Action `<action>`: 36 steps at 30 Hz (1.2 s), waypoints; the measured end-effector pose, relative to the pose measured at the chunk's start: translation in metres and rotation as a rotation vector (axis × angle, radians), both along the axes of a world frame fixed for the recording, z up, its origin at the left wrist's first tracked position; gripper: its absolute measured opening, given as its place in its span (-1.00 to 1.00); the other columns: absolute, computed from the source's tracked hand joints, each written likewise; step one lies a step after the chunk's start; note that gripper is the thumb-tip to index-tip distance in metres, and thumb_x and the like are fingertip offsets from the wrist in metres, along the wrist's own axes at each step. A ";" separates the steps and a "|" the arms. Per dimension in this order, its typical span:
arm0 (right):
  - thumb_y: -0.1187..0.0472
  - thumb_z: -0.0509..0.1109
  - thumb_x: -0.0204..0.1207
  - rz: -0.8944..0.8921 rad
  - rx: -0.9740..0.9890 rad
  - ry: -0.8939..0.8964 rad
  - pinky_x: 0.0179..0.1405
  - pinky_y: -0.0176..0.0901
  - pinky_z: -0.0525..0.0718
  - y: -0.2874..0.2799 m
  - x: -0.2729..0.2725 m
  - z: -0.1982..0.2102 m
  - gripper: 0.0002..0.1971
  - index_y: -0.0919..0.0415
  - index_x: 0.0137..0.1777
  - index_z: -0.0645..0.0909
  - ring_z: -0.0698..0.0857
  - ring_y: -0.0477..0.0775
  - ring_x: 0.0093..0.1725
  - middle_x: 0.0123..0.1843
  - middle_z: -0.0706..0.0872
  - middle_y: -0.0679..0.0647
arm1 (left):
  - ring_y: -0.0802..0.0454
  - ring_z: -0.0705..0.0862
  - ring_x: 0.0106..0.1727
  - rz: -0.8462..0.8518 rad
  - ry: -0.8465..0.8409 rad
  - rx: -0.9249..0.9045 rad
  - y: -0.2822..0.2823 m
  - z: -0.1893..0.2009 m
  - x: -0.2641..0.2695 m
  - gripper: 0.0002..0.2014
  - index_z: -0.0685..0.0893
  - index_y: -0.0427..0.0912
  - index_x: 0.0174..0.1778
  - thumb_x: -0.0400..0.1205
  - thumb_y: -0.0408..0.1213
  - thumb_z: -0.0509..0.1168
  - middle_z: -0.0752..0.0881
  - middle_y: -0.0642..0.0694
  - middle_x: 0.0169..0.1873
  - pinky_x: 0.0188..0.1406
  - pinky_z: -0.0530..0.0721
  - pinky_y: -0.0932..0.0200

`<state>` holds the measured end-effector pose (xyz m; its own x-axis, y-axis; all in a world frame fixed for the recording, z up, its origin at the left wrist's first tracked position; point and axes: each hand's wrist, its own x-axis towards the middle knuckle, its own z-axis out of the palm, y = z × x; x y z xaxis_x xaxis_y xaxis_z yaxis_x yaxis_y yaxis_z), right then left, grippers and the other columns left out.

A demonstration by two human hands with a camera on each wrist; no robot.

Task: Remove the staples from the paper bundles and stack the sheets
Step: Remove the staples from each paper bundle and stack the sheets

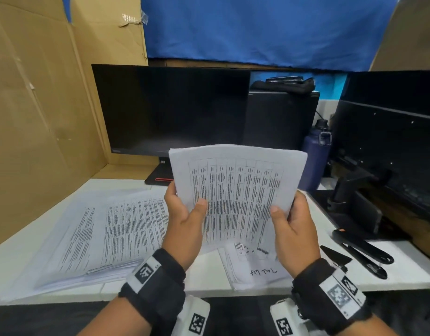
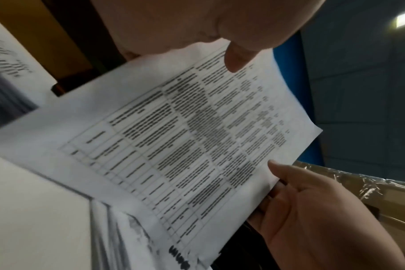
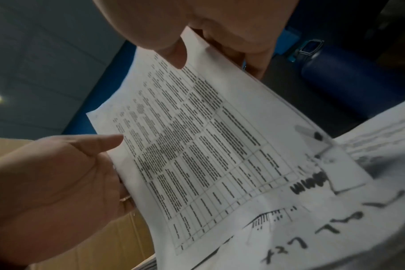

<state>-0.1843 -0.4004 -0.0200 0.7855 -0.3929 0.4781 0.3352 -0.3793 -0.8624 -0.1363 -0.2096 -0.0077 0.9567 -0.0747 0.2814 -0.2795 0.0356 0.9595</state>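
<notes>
Held upright above the near middle of the white surface point(image 1: 63, 229): a paper bundle point(image 1: 235, 192) printed with a dense table, top edge curling slightly back toward the dark monitor point(image 1: 170, 107). Left hand point(image 1: 182, 221) clamped on the bundle's left edge, thumb point(image 1: 199, 207) laid across the printed face and the other fingers hidden behind the sheets. Right hand point(image 1: 294, 226) clamped on the right edge in the same way, thumb point(image 1: 277, 212) on the front, fingers behind; seen from the wrist views, each grip closed on the paper between thumb and fingers. Whether a staple remains in the bundle: cannot tell, print and corners being blurred.

Spread over the left part of the surface, a broad stack of printed sheets point(image 1: 105, 236), fanned and not squared. Near the front edge, directly below the held bundle, a smaller pile point(image 1: 255, 270) with handwriting on its top sheet. Toward the right edge, just beside that pile, a black staple remover point(image 1: 364, 248) lying flat, with a second dark tool point(image 1: 354, 263) alongside it. At the back right of the surface, a dark blue water bottle point(image 1: 315, 156) standing upright beside a black computer case point(image 1: 281, 117). Cardboard panel point(image 1: 39, 117) along the left side, blue cloth point(image 1: 257, 27) hung behind.
</notes>
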 end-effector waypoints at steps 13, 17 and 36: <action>0.35 0.27 0.67 -0.007 -0.055 0.191 0.31 -0.11 0.58 0.004 0.017 0.005 -0.64 -0.03 0.35 0.37 0.66 -0.10 0.28 0.30 0.68 -0.13 | 0.27 0.65 0.21 0.037 0.205 -0.114 -0.007 -0.006 0.012 -0.45 0.16 0.26 0.51 0.81 -0.42 0.19 0.67 0.25 0.22 0.30 0.56 0.13; 0.32 0.23 0.69 -0.050 -0.049 0.338 0.28 0.06 0.64 0.003 0.027 -0.012 -0.80 0.08 0.23 0.37 0.69 0.13 0.24 0.23 0.69 -0.01 | 0.12 0.69 0.19 0.057 0.420 -0.041 -0.006 -0.031 0.021 -0.71 0.52 0.05 0.37 0.76 -0.31 0.23 0.75 0.11 0.20 0.45 0.54 -0.02; 0.40 0.27 0.43 -0.312 -0.963 0.264 -0.17 -0.01 0.46 0.015 0.003 0.071 -0.75 0.02 -0.17 0.34 0.64 0.30 -0.20 -0.34 0.44 -0.09 | -0.15 0.48 0.50 0.572 -0.850 0.953 -0.004 0.068 -0.013 -0.38 0.51 0.10 0.55 0.51 -0.23 0.39 0.61 0.08 0.40 0.37 0.43 -0.37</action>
<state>-0.1811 -0.3851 0.0508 0.8396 -0.1404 0.5248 -0.0510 -0.9821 -0.1811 -0.1497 -0.2137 0.0607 0.4839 -0.2253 0.8456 -0.5343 -0.8414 0.0816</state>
